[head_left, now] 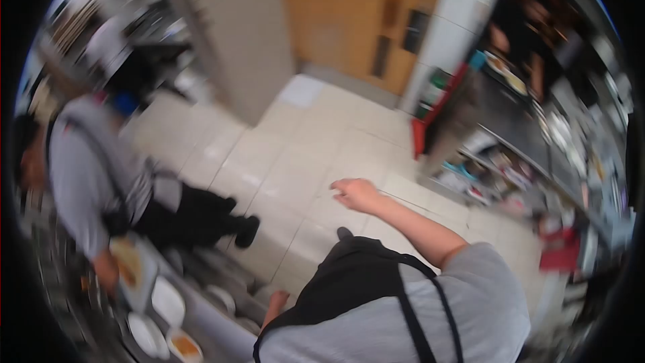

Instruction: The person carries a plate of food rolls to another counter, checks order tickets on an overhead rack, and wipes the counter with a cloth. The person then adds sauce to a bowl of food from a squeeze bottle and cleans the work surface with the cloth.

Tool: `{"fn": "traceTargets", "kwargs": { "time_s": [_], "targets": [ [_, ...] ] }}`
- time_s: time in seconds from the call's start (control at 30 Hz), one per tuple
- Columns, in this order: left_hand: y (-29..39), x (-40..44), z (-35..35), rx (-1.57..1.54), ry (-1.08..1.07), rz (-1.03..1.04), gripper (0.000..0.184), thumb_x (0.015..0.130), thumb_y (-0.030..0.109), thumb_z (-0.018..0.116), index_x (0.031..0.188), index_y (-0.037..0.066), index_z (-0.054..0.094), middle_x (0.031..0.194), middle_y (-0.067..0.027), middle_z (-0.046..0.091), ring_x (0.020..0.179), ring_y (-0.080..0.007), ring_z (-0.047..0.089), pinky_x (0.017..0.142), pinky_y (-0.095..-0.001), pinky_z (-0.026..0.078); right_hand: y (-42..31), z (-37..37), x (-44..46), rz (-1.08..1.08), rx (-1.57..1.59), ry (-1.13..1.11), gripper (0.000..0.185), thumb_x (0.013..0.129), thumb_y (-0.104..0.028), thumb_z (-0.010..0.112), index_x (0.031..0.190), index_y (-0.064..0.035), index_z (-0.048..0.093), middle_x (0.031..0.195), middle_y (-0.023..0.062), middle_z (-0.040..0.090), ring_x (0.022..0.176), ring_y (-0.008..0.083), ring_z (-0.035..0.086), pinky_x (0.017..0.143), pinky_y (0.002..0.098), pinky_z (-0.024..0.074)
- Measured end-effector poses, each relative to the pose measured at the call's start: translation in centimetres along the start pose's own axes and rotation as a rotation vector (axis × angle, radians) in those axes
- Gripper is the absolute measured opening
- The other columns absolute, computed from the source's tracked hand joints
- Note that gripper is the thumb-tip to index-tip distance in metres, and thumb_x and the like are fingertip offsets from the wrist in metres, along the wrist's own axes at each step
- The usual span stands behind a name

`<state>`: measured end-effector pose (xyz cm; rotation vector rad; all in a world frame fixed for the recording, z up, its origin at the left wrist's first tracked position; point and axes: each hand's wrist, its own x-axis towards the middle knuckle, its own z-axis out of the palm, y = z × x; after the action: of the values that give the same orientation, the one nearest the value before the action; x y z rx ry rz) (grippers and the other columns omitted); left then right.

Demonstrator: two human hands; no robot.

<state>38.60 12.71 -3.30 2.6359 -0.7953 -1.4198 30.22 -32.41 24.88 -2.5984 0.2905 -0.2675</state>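
Pale tiled floor (289,161) spreads across the middle of my feed, with a wood-coloured door (329,20) beyond it and a cluttered far desk (510,121) at the picture's right. Judging progress from here, I would say no handling is under way: neither of my grips is seen working on anything. Food already lies on the tray (127,262) and in the orange-filled dish (185,346), both on the near desk (215,336) at lower left. Two white dishes (168,302) stand between them; I make out no food in either, though blur could hide some. What is left to do, I cannot tell.

My right grip (356,195) hangs over the floor, loosely curled, moderately wide, with nothing visible in it. My left grip (277,299) is down beside the near desk, with pale dishes (222,298) the nearest things to it; it is partly hidden and smeared, so I cannot tell how wide it is or whether it holds anything. A co-worker's hand (106,272) is at the tray, well apart from mine.
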Motion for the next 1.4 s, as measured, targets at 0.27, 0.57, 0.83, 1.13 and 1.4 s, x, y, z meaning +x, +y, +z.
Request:
{"fn": "traceTargets", "kwargs": {
  "time_s": [0.27,0.57,0.83,1.13,1.4],
  "targets": [
    [3.9,5.6,-8.7,-0.306,0.139,-0.049,0.026,0.075,0.024,0.061,0.085,0.0,0.063,0.07,-0.0085,0.062,0.058,-0.0179,0.062,0.05,-0.0315,0.049,4.4,0.0,-9.3,0.272,0.023,-0.005,0.02,0.079,-0.022,0.057,0.094,-0.008,0.056,0.082,0.0115,0.061,0.076,0.0304,0.061,0.065,0.0416,0.049],
    [18.7,9.7,-7.3,-0.3,0.139,0.089,0.027,0.075,0.023,0.062,0.085,-0.002,0.063,0.07,-0.0108,0.064,0.056,-0.0187,0.062,0.049,-0.0303,0.049,11.6,-3.2,-17.3,0.341,0.098,0.088,0.022,0.079,-0.023,0.057,0.095,-0.0083,0.055,0.083,0.0112,0.061,0.078,0.0298,0.061,0.067,0.0415,0.0489],
    [34.5,5.5,1.9,0.08,0.07,0.359,0.031,0.074,0.033,0.062,0.087,0.005,0.066,0.076,-0.0141,0.065,0.07,-0.0252,0.065,0.066,-0.0353,0.05,21.5,-9.1,-26.7,0.45,0.075,0.068,0.026,0.08,-0.024,0.057,0.101,-0.009,0.055,0.09,0.01,0.062,0.084,0.0297,0.06,0.07,0.0414,0.0479],
    [39.3,6.5,3.7,0.102,0.126,0.316,0.031,0.071,0.036,0.063,0.084,0.007,0.068,0.079,-0.0148,0.065,0.078,-0.0301,0.063,0.072,-0.0374,0.05,26.1,-12.8,-32.0,0.472,0.054,0.177,0.021,0.08,-0.023,0.056,0.093,-0.0072,0.055,0.084,0.012,0.061,0.081,0.0301,0.06,0.07,0.0411,0.0486],
    [38.2,5.7,5.0,0.029,0.177,0.249,0.032,0.071,0.037,0.064,0.085,0.008,0.067,0.08,-0.0151,0.065,0.079,-0.0305,0.063,0.072,-0.0387,0.049,25.9,-11.4,-30.1,0.386,0.098,0.089,0.023,0.079,-0.023,0.057,0.098,-0.0082,0.057,0.088,0.0107,0.062,0.083,0.0289,0.06,0.071,0.0396,0.0485]
  ]
}}
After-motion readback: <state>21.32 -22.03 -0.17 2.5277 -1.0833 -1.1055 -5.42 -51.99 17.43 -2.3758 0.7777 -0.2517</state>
